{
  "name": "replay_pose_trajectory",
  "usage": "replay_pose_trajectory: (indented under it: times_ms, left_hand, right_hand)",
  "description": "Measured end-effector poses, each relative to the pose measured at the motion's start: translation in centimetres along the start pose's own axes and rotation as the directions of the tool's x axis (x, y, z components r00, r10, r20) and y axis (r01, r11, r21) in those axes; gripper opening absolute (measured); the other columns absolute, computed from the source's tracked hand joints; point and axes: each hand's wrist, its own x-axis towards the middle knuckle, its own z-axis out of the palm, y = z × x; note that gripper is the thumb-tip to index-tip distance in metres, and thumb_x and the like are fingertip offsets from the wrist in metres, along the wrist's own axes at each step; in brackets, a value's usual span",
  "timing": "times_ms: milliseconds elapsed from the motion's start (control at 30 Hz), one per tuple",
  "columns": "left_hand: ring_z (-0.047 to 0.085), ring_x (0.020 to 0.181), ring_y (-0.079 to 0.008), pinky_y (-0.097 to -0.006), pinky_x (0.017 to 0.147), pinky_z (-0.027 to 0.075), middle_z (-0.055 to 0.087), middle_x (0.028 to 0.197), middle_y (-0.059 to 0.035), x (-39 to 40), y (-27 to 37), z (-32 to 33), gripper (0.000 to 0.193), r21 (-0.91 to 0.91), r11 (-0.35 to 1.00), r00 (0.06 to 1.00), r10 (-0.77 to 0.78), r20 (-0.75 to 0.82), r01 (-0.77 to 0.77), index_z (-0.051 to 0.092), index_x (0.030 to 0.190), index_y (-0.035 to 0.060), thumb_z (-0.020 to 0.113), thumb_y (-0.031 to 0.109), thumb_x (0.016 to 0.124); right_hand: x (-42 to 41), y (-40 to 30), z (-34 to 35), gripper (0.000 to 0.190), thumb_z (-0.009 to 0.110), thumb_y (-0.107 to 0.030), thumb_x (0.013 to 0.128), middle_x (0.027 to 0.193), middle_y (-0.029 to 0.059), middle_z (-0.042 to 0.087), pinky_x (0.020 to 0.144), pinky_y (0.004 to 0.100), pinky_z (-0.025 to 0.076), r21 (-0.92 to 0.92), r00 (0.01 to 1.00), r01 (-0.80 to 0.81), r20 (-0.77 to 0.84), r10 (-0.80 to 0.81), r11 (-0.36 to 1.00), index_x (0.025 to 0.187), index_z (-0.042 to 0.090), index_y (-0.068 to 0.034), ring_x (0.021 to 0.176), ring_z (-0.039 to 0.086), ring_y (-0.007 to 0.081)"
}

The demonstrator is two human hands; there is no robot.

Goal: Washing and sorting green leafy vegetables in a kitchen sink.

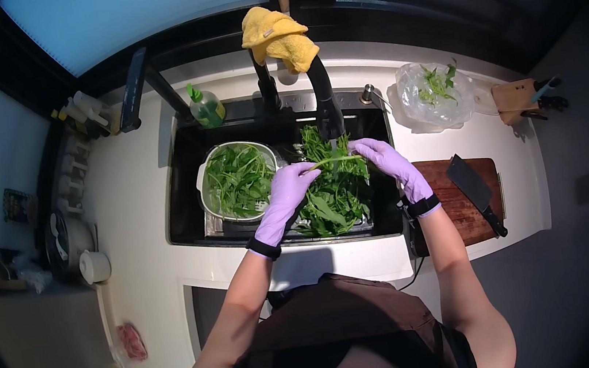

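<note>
Both hands wear thin lilac gloves. A long green stem (337, 160) is stretched level between them, under the black faucet (329, 116), from which water seems to run. My left hand (290, 185) pinches the stem's left end; my right hand (384, 159) holds its right end between thumb and fingers. Below them leafy greens (333, 207) are heaped in the right part of the black sink (387, 211). More leafy greens (238, 177) lie in a white basket (200, 180) at the sink's left.
A wooden cutting board (450, 220) with a cleaver (469, 183) lies right of the sink. Behind it stand a plastic bag (409, 95) with green scraps and a knife block (513, 102). A soap bottle (207, 109) stands at the back left. A yellow cloth (276, 34) hangs over the faucet.
</note>
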Motion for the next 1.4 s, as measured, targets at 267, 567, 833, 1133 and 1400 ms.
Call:
replay_pose_trajectory:
  times_ms: [267,567,833,1133,1400]
  left_hand:
    - [0.062,0.069,-0.0146,-0.0245,0.063,0.046,0.065,0.077,-0.0084,-0.3,-1.2,-0.2,0.028,-0.212,0.976,0.998,-0.054,0.027,0.058,0.063,0.095,0.0032,0.064,0.024,0.075]
    - [0.058,0.070,-0.0070,-0.0175,0.057,0.040,0.064,0.079,-0.0043,-0.5,-1.7,-0.4,0.024,-0.566,0.802,0.978,-0.100,0.184,0.189,0.060,0.099,0.0003,0.061,0.015,0.080]
    - [0.054,0.065,-0.0034,-0.0164,0.053,0.036,0.064,0.077,-0.0025,-0.6,-2.5,-0.8,0.022,-0.568,0.788,0.968,-0.140,0.206,0.235,0.062,0.096,0.0017,0.062,0.016,0.079]
    - [0.058,0.070,-0.0067,-0.0166,0.062,0.042,0.065,0.077,-0.0041,-0.8,-0.7,0.0,0.025,-0.487,0.857,0.984,-0.109,0.141,0.165,0.061,0.094,-0.0018,0.062,0.017,0.079]
    - [0.060,0.067,-0.0080,-0.0184,0.060,0.044,0.065,0.075,-0.0049,-0.9,2.8,0.4,0.019,-0.361,0.910,0.975,-0.156,0.158,0.204,0.062,0.088,-0.0012,0.063,0.014,0.078]
  right_hand:
    - [0.0,-0.1,0.8,0.026,0.053,-0.025,0.086,0.079,0.0028,0.058,0.069,0.0243,0.042,-0.257,0.999,-0.010,0.028,0.018,0.966,0.095,0.061,-0.002,0.073,0.052,0.0113]
    - [0.8,3.2,-1.0,0.031,0.054,-0.025,0.085,0.082,-0.0020,0.055,0.067,0.0197,0.040,0.225,0.974,-0.207,0.134,0.181,0.952,0.107,0.056,-0.004,0.072,0.049,0.0072]
    - [-0.1,-0.9,0.7,0.028,0.054,-0.026,0.084,0.082,0.0068,0.062,0.072,0.0265,0.044,-0.289,0.992,0.118,0.004,-0.122,0.950,0.101,0.060,-0.004,0.079,0.058,0.0144]
    - [0.0,-1.9,2.3,0.022,0.054,-0.021,0.084,0.076,0.0081,0.059,0.066,0.0271,0.043,-0.377,0.977,0.055,-0.169,-0.127,0.925,0.090,0.059,0.000,0.071,0.055,0.0155]
    - [1.4,0.4,1.6,0.020,0.050,-0.021,0.083,0.072,0.0074,0.058,0.061,0.0268,0.043,-0.183,0.861,0.016,-0.498,-0.107,0.983,0.083,0.059,-0.003,0.066,0.054,0.0158]
